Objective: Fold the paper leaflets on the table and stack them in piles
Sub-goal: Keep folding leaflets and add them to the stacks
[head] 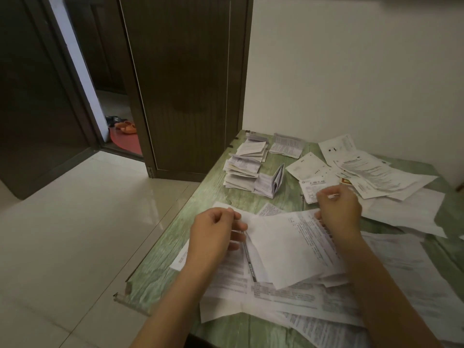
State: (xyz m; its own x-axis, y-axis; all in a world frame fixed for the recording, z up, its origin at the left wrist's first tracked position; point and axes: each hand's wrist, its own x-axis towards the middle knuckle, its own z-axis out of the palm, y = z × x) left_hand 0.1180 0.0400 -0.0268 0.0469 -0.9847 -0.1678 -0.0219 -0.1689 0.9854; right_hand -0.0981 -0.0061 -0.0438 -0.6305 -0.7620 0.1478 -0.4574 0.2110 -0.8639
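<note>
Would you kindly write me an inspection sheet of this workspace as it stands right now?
Surface: green wood-grain table; the edge trim looks damaged at the near-left corner.
Job's things: one leaflet lifted between both hands; folded piles at the far-left corner; unfolded sheets spread at the far right, with more under the arms.
Clutter: small orange object, mostly hidden under the sheets; cannot tell what it is.
Grippers: left hand pinches the leaflet's left edge; right hand grips its far-right edge.
Cables: nothing seen.
Surroundings: white wall behind the table, dark door, pale tiled floor, orange slippers beyond the doorway.
</note>
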